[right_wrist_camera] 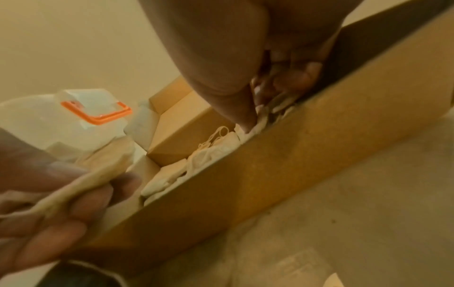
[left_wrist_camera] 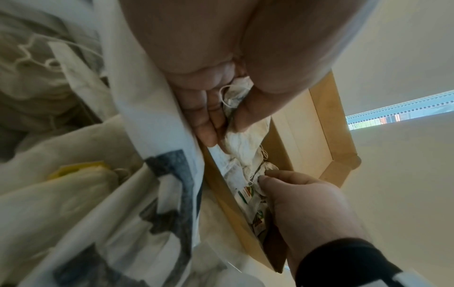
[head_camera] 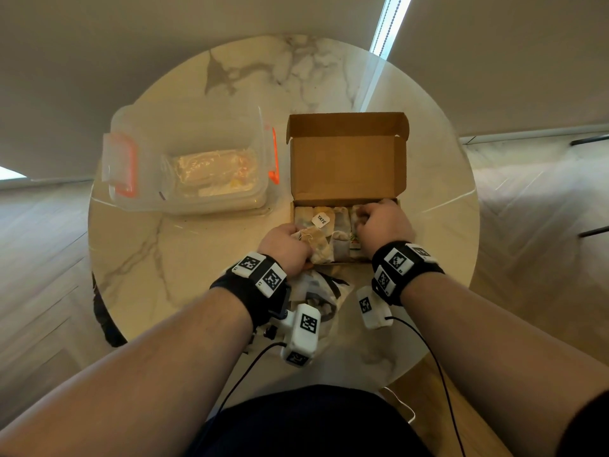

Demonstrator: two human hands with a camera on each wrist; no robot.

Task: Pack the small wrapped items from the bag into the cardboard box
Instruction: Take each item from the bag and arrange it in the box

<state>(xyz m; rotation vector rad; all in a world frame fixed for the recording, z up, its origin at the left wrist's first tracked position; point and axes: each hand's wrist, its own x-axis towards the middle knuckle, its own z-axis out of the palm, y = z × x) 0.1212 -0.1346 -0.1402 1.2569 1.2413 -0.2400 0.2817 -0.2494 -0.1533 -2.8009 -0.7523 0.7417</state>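
The open cardboard box (head_camera: pixel 346 166) stands mid-table with its lid up; several small wrapped tea bags (head_camera: pixel 339 225) lie in a row inside it. My left hand (head_camera: pixel 290 245) pinches one tea bag (head_camera: pixel 318 247) at the box's near left corner, thumb against fingers (left_wrist_camera: pixel 209 124) round the tea bag (left_wrist_camera: pixel 245 139). My right hand (head_camera: pixel 379 222) is inside the box's right end, fingers curled (right_wrist_camera: pixel 290 77), thumb and finger pinching a packed tea bag (left_wrist_camera: pixel 258 172). The white bag with dark print (head_camera: pixel 324 293) lies crumpled between my wrists.
A clear plastic container with orange clips (head_camera: pixel 197 166) sits left of the box on the round marble table (head_camera: pixel 158 258). Wooden floor surrounds the table. Cables run from the wrist cameras toward my lap.
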